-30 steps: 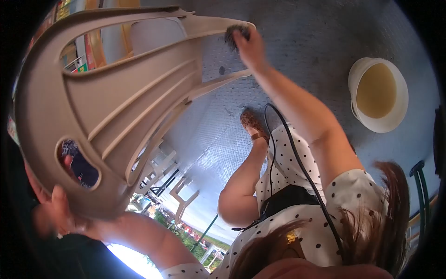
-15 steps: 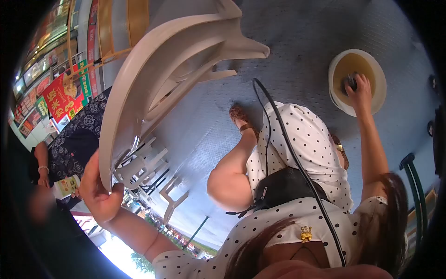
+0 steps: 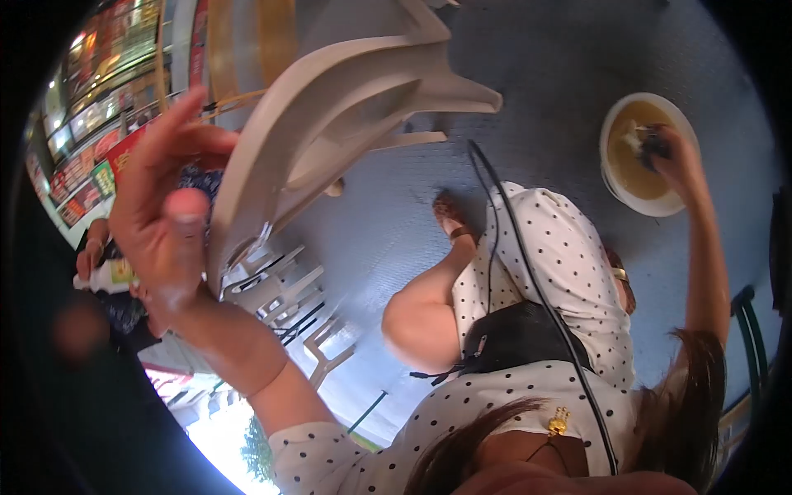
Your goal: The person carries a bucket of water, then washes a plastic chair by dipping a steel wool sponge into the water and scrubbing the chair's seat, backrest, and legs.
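A beige plastic chair (image 3: pixel 330 107) stands tipped at the upper left, its curved rim towards me. My left hand (image 3: pixel 169 210) is beside that rim, fingers apart and thumb raised. It is not gripping the chair, and I cannot tell whether it touches it. At the right, a whitish bucket (image 3: pixel 608 169) holds murky yellowish-brown water (image 3: pixel 639 177). My right hand (image 3: pixel 681 165) reaches over its rim, closed round a dark wad (image 3: pixel 657 145), perhaps a cloth or scrubber. Something whitish, foam or a splash, shows beside the wad.
More pale plastic chairs (image 3: pixel 276 289) stand behind the tipped one. Another person's hand (image 3: pixel 89 257) is at the left near a white bottle (image 3: pixel 111 276). A black strap (image 3: pixel 528 272) hangs across my front to a black bag (image 3: pixel 524 338). The grey floor (image 3: pixel 371 219) is textured.
My left hand has let go of the chair's rim, opened and risen. In the bucket, my right hand has shifted the dark wad, and whitish foam or splash now shows.
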Motion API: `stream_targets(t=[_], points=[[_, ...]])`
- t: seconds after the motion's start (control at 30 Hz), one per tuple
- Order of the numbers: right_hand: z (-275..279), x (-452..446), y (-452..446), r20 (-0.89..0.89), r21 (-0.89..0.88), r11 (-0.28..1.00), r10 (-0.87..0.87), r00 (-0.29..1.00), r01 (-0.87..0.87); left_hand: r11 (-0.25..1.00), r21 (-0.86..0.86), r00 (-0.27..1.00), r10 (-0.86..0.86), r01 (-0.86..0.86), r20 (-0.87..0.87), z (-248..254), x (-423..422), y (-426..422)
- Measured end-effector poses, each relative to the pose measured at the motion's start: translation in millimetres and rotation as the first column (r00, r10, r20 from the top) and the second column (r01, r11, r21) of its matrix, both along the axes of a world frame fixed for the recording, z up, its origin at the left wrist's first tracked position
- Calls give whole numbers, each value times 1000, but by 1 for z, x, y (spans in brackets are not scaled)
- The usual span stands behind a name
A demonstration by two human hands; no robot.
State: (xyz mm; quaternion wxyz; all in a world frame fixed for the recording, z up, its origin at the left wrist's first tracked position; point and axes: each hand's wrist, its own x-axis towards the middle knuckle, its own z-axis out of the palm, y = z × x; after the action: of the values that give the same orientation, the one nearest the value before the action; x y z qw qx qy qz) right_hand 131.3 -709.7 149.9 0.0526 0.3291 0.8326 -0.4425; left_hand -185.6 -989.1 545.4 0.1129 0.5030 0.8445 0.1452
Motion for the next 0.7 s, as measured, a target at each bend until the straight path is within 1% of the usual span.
stream_targets(t=[0.03,0.07,0.13,0.17,0.2,0.23,0.27,0.3,0.33,0.4,0.43,0.47,0.5,0.53,0.57,0.6,0.63,0.67,0.7], points=[[4,7,4,-192,30,992,-112,975,120,998,44,999,-50,50,-1,-1,-4,-6],[9,13,6,-287,-139,953,-297,911,268,995,94,999,-33,31,19,-1,-7,-11],[21,12,8,-311,-88,917,-396,864,389,980,200,997,-11,-4,74,-3,-12,-17],[-11,23,12,-165,7,950,-308,937,313,976,219,999,9,-19,48,-3,-13,-18],[-70,41,19,-8,91,972,-219,976,219,971,236,999,23,-31,38,-4,-13,-18],[-106,50,17,156,157,981,-134,979,110,966,254,999,38,-44,29,-3,-13,-18],[-114,50,12,371,200,979,-42,928,-35,960,273,998,51,-55,20,-3,-13,-17],[-102,47,10,257,233,969,-141,956,80,962,255,995,91,-97,38,-2,-15,-21],[-86,37,3,139,245,950,-232,963,193,959,268,995,74,-90,71,-2,-18,-21],[-51,19,-12,-137,227,909,-327,935,351,966,227,976,72,-119,206,-5,-15,-27],[-41,21,-15,-258,208,880,-371,892,426,968,244,929,-45,-50,369,-9,-22,-25],[-56,17,-13,-268,195,882,-374,888,430,959,284,836,-154,-2,527,-19,-22,-19],[-81,12,-14,-281,185,880,-378,882,437,962,223,893,43,-158,448,-25,8,-4],[-93,18,-15,-278,170,885,-379,882,434,967,190,904,78,-172,420,-27,12,-4],[-74,2,-21,-345,-19,870,-468,814,492,970,158,914,112,-186,390,-29,15,-4],[-46,-32,-42,-384,-219,826,-563,732,520,972,124,922,144,-200,359,-31,19,-3],[-29,-60,-64,-474,-274,828,-558,681,488,967,102,912,180,-232,368,-29,21,1],[-7,-94,-87,-506,-310,824,-565,652,474,963,84,905,209,-257,371,-25,22,3],[16,-127,-111,-536,-346,820,-572,621,457,960,39,922,255,-278,292,-17,23,-6]])
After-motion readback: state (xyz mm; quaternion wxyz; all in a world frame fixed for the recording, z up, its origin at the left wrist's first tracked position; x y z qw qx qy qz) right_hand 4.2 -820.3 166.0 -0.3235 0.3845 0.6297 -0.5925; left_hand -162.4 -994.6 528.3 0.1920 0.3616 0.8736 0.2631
